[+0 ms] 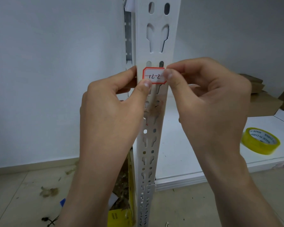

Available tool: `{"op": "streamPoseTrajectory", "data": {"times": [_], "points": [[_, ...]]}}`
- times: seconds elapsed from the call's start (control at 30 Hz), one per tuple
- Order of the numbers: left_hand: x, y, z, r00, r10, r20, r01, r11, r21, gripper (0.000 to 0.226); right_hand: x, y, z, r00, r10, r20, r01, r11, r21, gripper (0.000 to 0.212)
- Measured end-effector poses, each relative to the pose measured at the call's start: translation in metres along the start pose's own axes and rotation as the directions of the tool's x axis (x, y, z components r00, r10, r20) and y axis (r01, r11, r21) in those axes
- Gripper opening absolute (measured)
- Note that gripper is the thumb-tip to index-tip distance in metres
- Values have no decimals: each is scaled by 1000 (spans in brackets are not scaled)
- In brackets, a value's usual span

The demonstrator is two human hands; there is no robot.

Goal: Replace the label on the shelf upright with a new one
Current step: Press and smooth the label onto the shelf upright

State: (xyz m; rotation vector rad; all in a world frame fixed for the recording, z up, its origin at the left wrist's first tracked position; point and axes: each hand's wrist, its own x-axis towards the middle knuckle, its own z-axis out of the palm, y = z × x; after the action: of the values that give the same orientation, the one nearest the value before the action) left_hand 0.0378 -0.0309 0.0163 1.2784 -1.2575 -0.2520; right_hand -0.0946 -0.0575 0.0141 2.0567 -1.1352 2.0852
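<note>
Pale wall behind, tape roll [260,141] idle on the shelf board [184,145] — and the new red-bordered label [154,75] is going onto the white slotted upright [156,46], above old glue residue [156,106]. Left hand [111,110] thumbs its lower-left corner, right hand [208,102] pinches its right edge; next, seemingly, a firm smoothing press. Long axis level across the post, writing upright.

Label [155,75] on upright [156,38]; tape roll [261,141] seemingly right.
</note>
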Motion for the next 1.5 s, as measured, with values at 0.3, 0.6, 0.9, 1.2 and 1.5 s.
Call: {"op": "streamPoseTrajectory", "data": {"times": [0.3,0.6,0.9,1.2,1.5], "points": [[0,0,0,1000,6,9,-6,1000,-7,31,1,2,1,999,-40,26,42,997,-57,6],[0,1,-2,1000,-1,22,1,1000,-9,32,1,-1,-1,998,67,-3,-67,997,37,14],[0,2,-2,999,-6,31,6,1000,-14,32,4,0,-1,996,81,-24,-81,996,26,9],[0,2,-3,999,-14,32,14,1000,-3,34,3,6,-4,995,-59,-84,54,997,-59,9],[0,2,-1,1000,-11,18,11,1000,0,33,1,12,-3,975,-220,-40,210,962,-171,13]]}}
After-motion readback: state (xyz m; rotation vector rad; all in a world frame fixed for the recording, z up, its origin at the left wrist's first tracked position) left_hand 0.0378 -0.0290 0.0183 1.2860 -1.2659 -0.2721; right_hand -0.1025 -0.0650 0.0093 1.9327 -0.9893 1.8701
